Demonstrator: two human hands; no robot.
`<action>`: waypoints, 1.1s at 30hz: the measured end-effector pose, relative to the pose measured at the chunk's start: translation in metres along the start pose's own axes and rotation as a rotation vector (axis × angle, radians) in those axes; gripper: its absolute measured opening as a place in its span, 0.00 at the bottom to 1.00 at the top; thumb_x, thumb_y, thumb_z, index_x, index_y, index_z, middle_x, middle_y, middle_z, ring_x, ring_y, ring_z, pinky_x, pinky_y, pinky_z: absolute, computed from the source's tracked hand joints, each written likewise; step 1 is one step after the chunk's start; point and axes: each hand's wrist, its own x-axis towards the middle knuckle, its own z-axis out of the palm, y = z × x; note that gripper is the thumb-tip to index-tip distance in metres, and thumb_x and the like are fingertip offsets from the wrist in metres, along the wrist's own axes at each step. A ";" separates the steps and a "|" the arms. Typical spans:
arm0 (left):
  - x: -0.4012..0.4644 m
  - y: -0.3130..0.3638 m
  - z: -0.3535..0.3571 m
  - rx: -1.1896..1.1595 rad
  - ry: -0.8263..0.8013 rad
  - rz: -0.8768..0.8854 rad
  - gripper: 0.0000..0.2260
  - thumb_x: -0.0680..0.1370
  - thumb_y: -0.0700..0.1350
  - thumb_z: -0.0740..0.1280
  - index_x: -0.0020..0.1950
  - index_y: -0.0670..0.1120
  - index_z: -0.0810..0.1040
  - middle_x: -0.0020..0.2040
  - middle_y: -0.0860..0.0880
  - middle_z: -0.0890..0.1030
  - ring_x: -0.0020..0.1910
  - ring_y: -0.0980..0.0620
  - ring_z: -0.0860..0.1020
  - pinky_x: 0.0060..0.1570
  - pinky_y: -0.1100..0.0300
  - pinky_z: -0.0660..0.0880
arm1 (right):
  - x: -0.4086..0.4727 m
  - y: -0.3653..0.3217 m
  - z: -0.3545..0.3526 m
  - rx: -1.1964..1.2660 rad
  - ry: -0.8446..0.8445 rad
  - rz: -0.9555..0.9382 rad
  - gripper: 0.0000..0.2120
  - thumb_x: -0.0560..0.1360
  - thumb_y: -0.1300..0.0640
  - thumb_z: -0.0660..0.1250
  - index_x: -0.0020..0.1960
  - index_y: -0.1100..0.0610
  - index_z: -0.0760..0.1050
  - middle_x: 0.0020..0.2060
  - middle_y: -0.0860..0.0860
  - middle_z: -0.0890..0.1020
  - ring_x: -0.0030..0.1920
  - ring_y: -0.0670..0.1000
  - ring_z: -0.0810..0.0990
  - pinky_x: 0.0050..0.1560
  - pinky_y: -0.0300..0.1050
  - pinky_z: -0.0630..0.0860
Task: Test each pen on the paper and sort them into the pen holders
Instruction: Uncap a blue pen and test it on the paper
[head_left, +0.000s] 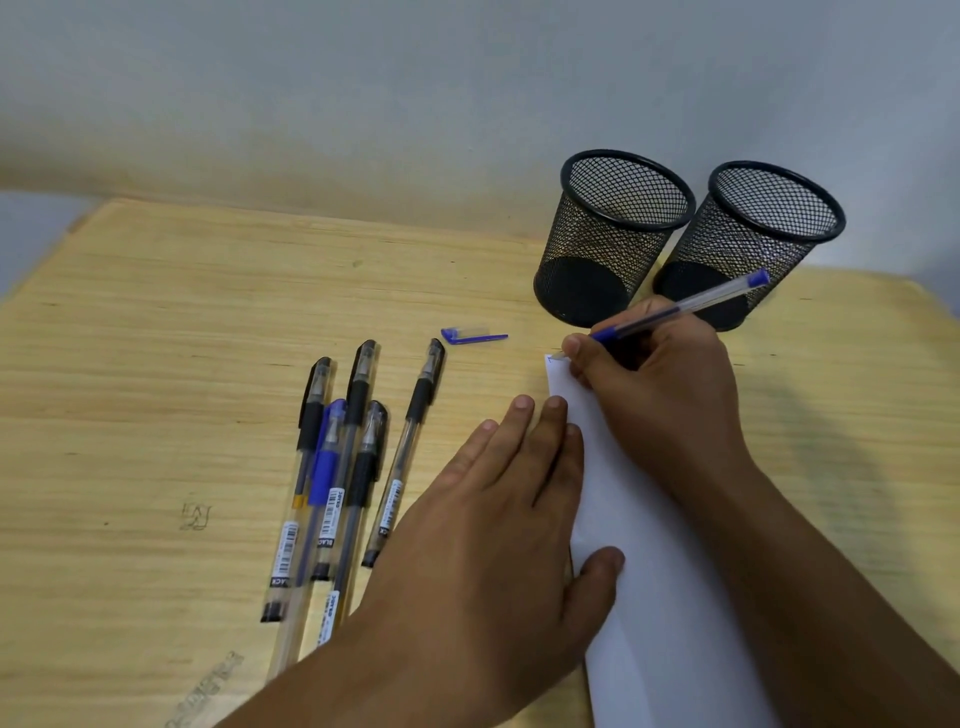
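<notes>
Gripping a blue pen (675, 312) with its tip at the far corner of the paper (654, 597), the right hand (670, 384) writes just in front of two empty mesh pen holders (613, 234), while the left hand (493, 519) lies flat with straight fingers pinning the paper's edge. Five capped pens (343, 478) wait left of the paper, the loose cap (470, 335) beyond them. Writing so near the corner, the tip could slip onto the desk (156, 338), or the paper could skid if the pressing eases.
</notes>
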 end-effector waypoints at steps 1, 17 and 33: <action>0.000 0.000 0.000 -0.001 0.001 0.000 0.33 0.76 0.63 0.55 0.73 0.41 0.71 0.73 0.44 0.71 0.73 0.45 0.68 0.67 0.40 0.65 | 0.000 0.000 0.000 0.000 -0.003 0.005 0.06 0.72 0.51 0.74 0.42 0.51 0.78 0.33 0.38 0.77 0.35 0.34 0.78 0.37 0.23 0.71; 0.000 -0.004 0.007 -0.024 0.062 0.020 0.32 0.77 0.63 0.55 0.71 0.42 0.73 0.72 0.45 0.72 0.71 0.45 0.70 0.66 0.53 0.59 | 0.001 0.001 0.002 0.002 -0.016 0.022 0.06 0.72 0.52 0.74 0.43 0.50 0.77 0.34 0.40 0.79 0.37 0.38 0.79 0.37 0.24 0.72; 0.001 -0.005 0.007 -0.041 0.058 0.032 0.34 0.75 0.63 0.57 0.71 0.41 0.73 0.72 0.44 0.72 0.72 0.44 0.69 0.65 0.52 0.60 | 0.001 0.003 0.002 0.015 -0.021 0.046 0.07 0.72 0.53 0.74 0.45 0.53 0.78 0.34 0.39 0.78 0.36 0.33 0.78 0.36 0.22 0.70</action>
